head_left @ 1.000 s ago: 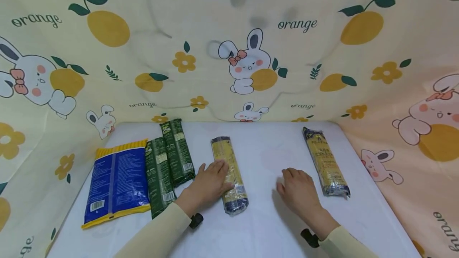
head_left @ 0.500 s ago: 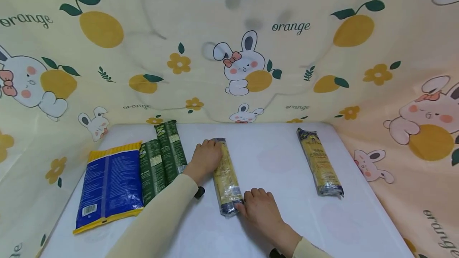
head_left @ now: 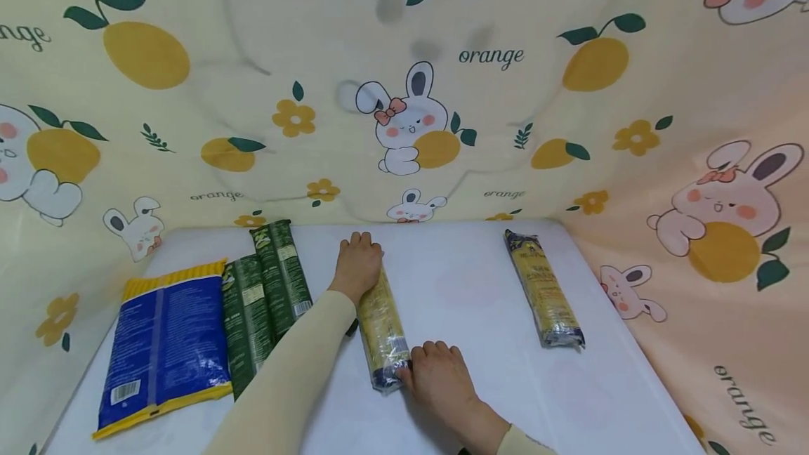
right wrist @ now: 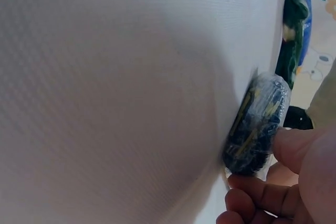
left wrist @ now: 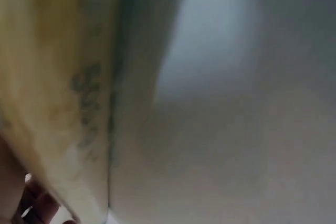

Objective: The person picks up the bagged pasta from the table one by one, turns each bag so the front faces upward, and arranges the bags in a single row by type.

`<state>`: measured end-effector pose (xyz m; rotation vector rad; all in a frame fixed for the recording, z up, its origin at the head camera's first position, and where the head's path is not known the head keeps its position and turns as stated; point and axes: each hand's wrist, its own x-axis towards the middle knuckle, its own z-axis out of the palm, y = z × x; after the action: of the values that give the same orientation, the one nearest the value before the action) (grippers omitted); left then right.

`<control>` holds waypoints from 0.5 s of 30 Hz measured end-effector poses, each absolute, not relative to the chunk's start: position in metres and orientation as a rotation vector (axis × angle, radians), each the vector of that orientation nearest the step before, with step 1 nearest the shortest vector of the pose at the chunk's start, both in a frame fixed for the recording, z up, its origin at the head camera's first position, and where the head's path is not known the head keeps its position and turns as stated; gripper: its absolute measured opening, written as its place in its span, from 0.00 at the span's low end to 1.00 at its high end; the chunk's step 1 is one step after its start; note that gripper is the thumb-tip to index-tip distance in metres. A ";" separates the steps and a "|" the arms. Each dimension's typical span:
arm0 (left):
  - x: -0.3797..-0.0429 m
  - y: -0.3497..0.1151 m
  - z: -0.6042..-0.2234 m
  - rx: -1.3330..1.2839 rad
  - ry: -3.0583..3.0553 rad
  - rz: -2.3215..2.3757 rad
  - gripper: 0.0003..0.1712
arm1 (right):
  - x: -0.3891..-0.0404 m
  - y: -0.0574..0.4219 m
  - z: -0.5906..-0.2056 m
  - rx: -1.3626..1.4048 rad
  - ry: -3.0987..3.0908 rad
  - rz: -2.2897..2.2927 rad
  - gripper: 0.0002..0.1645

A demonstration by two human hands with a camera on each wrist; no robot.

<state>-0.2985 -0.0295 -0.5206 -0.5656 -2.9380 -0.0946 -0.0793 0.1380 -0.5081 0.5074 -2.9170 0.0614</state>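
Observation:
A long yellow pasta packet [head_left: 383, 325] with navy ends and a clear wrapper lies lengthwise in the middle of the white table. My left hand [head_left: 359, 265] grips its far end, covering that end from the head view. In the left wrist view, fingertips [left wrist: 42, 208] show at the packet's edge. At the near end, my right hand [head_left: 440, 379] holds the packet from the right side. The right wrist view shows its thumb [right wrist: 294, 148] against the navy packet end [right wrist: 257, 124], with curled fingers below.
Left of the held packet lie two green packets [head_left: 281, 265] [head_left: 246, 307] and a large blue bag [head_left: 164, 343] with yellow edges. Another yellow packet [head_left: 545, 290] lies on the right of the table [head_left: 468, 279]. A printed cloth [head_left: 316, 160] rises behind.
My left hand has slid from the packet's middle to its far end. My right hand has come leftward from beside the packet to grip its near end. The head view has shifted slightly.

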 end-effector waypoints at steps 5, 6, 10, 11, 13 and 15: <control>-0.301 -0.033 -0.525 -0.513 -3.029 -0.084 0.24 | -0.077 0.135 -0.511 0.510 -2.920 0.069 0.24; -0.302 -0.034 -0.526 -0.515 -3.041 -0.085 0.24 | -0.077 0.135 -0.511 0.508 -2.924 0.071 0.24; -0.305 -0.036 -0.527 -0.516 -3.032 -0.130 0.23 | -0.077 0.134 -0.511 0.510 -2.915 0.073 0.25; -0.305 -0.036 -0.527 -0.515 -3.013 -0.149 0.22 | -0.076 0.134 -0.511 0.514 -2.906 0.073 0.25; -0.306 -0.036 -0.525 -0.514 -2.935 -0.219 0.20 | -0.076 0.135 -0.511 0.513 -2.890 0.077 0.25; -0.305 -0.034 -0.519 -0.529 -2.832 -0.298 0.18 | -0.076 0.136 -0.510 0.509 -2.885 0.096 0.26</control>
<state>-0.3051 -0.0341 -0.5187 -0.5288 -2.8317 -0.2977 -0.0761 0.1359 -0.5100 0.5085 -2.8848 0.0958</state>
